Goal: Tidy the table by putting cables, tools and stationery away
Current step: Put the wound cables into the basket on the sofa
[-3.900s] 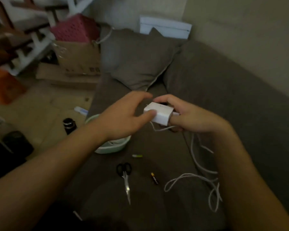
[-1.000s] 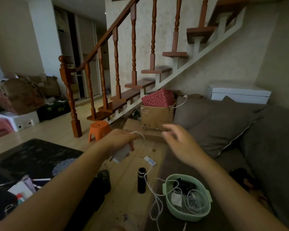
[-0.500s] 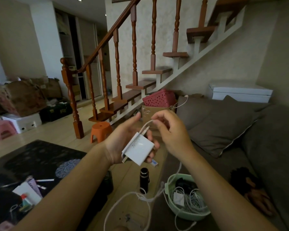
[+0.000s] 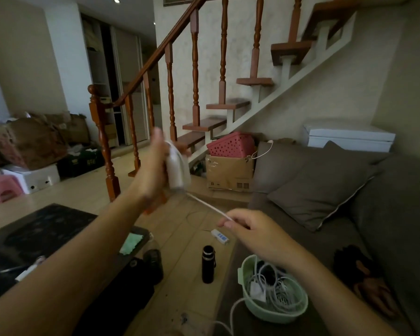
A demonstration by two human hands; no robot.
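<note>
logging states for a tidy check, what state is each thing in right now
left hand: raised, gripping the white charger
white charger: held up, blurred
white cable: stretched straight from charger to right hand
right hand: pinching the cable
green basket: on the sofa, coiled cords inside
black flask: upright on the floor

Left hand (image 4: 153, 170) raised, gripping charger (image 4: 177, 169), right hand (image 4: 255, 235) lower, pinching cable (image 4: 209, 206), both forearms outstretched
</note>
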